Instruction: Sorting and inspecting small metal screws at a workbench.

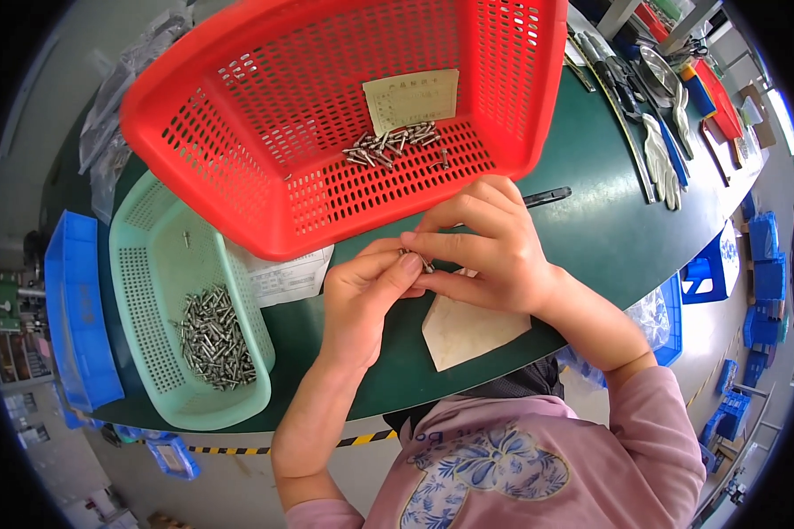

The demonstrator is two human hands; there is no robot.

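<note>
My left hand (362, 295) and my right hand (494, 242) meet above the table, just in front of the red basket. Between their fingertips is a small shiny metal screw-like part (428, 263), mostly covered by the fingers. Both hands are closed in a pinch around it. A loose heap of similar metal parts (388, 145) lies in the red perforated basket (269, 115), with a single one apart at its right. Many more of these parts (216, 344) are piled in the light green basket (141, 344) on the left.
A yellowish card (412, 100) leans inside the red basket. A printed sheet (295, 275) lies partly beneath it, and a pale paper (472, 331) sits under my right wrist. White gloves (660, 163) and hand tools are at the right. A blue bin (79, 309) stands far left.
</note>
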